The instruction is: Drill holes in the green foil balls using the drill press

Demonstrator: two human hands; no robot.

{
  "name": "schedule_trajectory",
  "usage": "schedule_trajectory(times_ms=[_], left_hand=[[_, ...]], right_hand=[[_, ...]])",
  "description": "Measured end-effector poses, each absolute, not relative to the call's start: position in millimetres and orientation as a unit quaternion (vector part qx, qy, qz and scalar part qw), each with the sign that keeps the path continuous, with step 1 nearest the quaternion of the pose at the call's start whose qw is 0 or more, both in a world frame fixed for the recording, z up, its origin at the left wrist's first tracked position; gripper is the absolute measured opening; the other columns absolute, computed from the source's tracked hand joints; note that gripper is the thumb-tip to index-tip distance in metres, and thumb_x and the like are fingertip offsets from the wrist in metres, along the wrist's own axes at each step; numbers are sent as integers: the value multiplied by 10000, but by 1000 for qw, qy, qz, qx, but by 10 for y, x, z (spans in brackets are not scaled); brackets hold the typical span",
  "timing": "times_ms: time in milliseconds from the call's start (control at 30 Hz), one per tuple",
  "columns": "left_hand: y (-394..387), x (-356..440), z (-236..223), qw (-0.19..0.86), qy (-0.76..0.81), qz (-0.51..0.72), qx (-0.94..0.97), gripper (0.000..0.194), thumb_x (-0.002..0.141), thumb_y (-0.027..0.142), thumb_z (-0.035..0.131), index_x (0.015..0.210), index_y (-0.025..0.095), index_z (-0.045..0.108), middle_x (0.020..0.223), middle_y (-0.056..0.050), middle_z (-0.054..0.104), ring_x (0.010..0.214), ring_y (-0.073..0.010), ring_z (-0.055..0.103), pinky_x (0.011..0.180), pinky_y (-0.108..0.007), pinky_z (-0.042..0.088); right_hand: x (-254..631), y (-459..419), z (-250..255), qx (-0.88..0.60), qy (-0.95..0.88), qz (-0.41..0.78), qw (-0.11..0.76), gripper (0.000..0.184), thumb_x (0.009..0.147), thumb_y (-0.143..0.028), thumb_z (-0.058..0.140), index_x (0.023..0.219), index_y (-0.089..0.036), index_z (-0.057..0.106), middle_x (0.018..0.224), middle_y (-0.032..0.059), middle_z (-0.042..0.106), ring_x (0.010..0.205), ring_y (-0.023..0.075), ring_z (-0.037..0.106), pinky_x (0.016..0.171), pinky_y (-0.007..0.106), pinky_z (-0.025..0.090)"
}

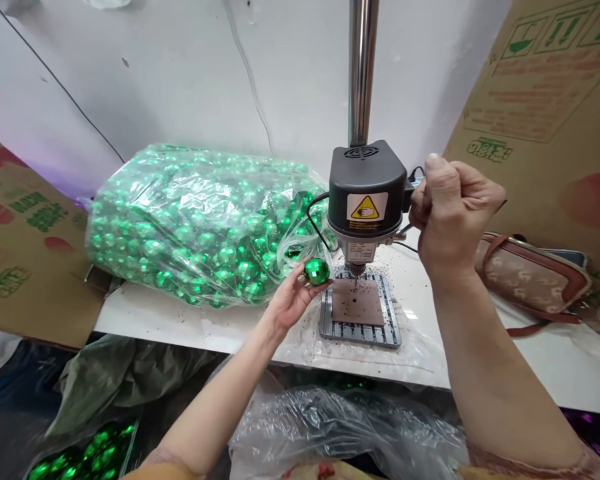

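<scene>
My left hand (296, 295) holds a shiny green faceted ball (317, 271) in its fingertips, left of the drill bit and between the plastic bag and the press. My right hand (447, 210) is closed in a fist around the feed lever (405, 231) of a small black drill press (366, 190); most of the lever is hidden by the fingers. Under the chuck (357, 269) lies a brown square board (359, 303) with a dark hole, on the slotted metal base (387, 337). Dark shavings are scattered over the board and base.
A large clear bag (195, 220) full of green balls lies on the white table (180, 320) at left. Cardboard boxes (25, 253) flank both sides. A patterned handbag (535, 277) sits at right. Clear plastic sheeting (340, 427) hangs below the table's front edge.
</scene>
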State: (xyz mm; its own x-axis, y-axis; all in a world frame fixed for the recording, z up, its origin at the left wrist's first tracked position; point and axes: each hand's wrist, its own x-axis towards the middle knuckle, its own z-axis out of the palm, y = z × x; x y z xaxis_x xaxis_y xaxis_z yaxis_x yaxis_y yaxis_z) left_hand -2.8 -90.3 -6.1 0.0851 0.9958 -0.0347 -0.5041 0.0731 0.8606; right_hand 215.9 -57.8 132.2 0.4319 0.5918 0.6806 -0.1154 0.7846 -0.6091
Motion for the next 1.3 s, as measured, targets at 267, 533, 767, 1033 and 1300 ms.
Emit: schedule_trajectory(times_ms=[267, 533, 767, 1033, 1300], left_hand=[[-869, 217, -391, 732, 372, 507, 263, 368, 856, 492, 676, 1009, 163, 617, 1026, -126, 714, 871, -233, 706, 776, -387, 598], [-992, 231, -344, 658, 379, 534, 373, 537, 696, 429, 856, 1069, 228, 526, 982, -18, 689, 875, -181, 693, 877, -397, 560], [-949, 255, -395, 584, 420, 531, 447, 584, 668, 457, 872, 1070, 219, 522, 837, 24, 654, 772, -130, 645, 729, -261, 517], [-809, 383, -567, 602, 389, 587, 376, 548, 791, 556, 749, 1201, 258, 540, 1118, -36, 652, 958, -168, 682, 880, -353, 549], [-797, 412, -633, 529, 416, 557, 486, 540, 773, 490, 796, 1186, 222, 575, 1059, -45, 706, 998, -177, 665, 924, -302, 497]], right_hand=[[2171, -526, 1302, -246, -500, 210, 804, 521, 801, -455, 670, 488, -198, 342, 407, -69, 315, 362, 20, 244, 363, 246, 162], [2186, -515, 1289, -250, -518, 196, 794, 513, 869, -427, 610, 508, -186, 336, 435, -67, 315, 389, 8, 249, 390, 220, 202], [2179, -521, 1294, -281, -518, 176, 788, 548, 851, -533, 595, 516, -188, 332, 459, -60, 315, 416, 11, 247, 407, 222, 219], [2176, -541, 1312, -234, -515, 198, 801, 544, 783, -528, 667, 500, -178, 362, 448, -64, 317, 419, 11, 256, 422, 221, 206], [2150, -514, 1307, -214, -514, 180, 811, 559, 782, -533, 644, 519, -161, 320, 445, -78, 310, 395, -13, 249, 424, 188, 206]])
